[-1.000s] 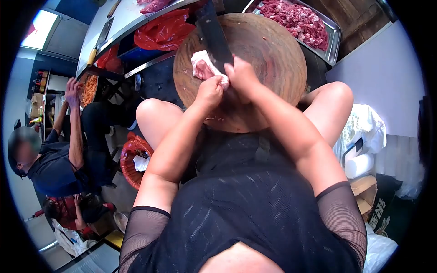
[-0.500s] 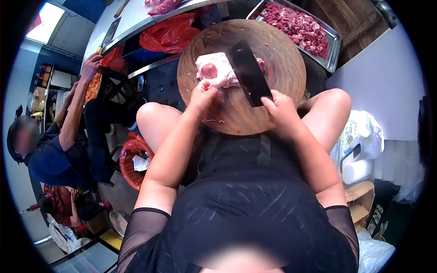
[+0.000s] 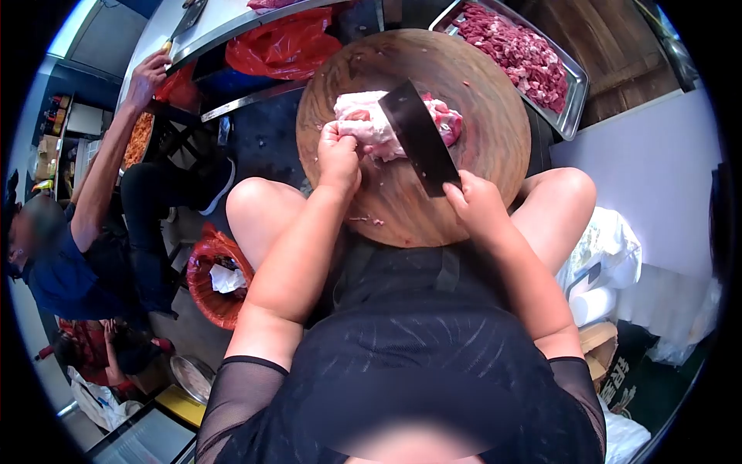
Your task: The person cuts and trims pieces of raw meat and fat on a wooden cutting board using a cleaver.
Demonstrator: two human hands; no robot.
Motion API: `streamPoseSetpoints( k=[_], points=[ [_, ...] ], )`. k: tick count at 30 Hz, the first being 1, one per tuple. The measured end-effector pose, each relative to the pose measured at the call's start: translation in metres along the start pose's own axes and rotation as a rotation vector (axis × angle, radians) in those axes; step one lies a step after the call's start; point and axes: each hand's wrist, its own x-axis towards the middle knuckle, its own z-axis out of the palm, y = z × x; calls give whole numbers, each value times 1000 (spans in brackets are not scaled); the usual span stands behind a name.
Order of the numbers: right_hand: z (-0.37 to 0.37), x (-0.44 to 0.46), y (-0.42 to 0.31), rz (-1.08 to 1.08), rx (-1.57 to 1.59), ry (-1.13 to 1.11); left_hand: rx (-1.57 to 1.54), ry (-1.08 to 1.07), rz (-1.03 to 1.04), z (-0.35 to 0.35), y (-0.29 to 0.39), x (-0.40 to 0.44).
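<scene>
Grips the cleaver [image 3: 420, 139] at its handle end in the right hand [image 3: 473, 199], fingers closed, with the broad dark blade slanting away to the far left across the piece of meat [image 3: 365, 125]. Pinches the near left edge of the meat in the left hand [image 3: 340, 155], fingers drawn in narrow. Locates the meat near the middle of the round wooden chopping block [image 3: 491, 155], pale fatty surface left of the blade, redder flesh right of it; cannot tell whether blade and meat touch. Shows small scraps [image 3: 367, 221] on the near left part of the block. Places the metal tray [image 3: 573, 100], loaded with cut meat pieces [image 3: 518, 58], just beyond the block at far right. Positions the red plastic bag [image 3: 282, 48] at far left, beside the worktop [image 3: 224, 23]. At left, includes a co-worker's hand [image 3: 147, 81] at the handle of a second blade [image 3: 190, 15].
</scene>
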Motion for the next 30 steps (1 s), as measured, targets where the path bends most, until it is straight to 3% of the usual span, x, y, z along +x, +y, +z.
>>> streamPoseSetpoints(
  k=[3, 10, 14, 18, 20, 22, 23, 26, 28, 29, 30],
  points=[
    [2, -1, -2, 101, 16, -96, -61, -84, -41, -1, -5, 1],
    [11, 31, -1, 68, -2, -167, -141, -73, -125, 5, -24, -3],
    [38, 71, 3, -164, 76, -29, -113, -17, -149, 17, -20, -16],
    [70, 126, -5, -291, 60, 123, -40, -169, -208, 10, -27, -23],
    [46, 132, -23, 29, 259, -46, -15, -134, -189, 6, -15, -37],
    [43, 149, 13, 94, 312, 2, 105, -45, -173, -4, 1, -51],
    [27, 145, 16, 157, 483, -17, 64, -83, -165, -8, 13, -59],
    [-13, 122, 37, 195, 615, -25, -16, -223, -230, -35, 33, -76],
    [-40, 88, 33, 199, 591, -26, 442, -27, -378, -30, 50, -98],
    [-50, 73, 31, 202, 502, -4, 686, -63, -283, -52, 34, -87],
    [-59, 59, 35, 218, 469, -22, 1317, -88, 297, -70, 24, -84]
  ],
)
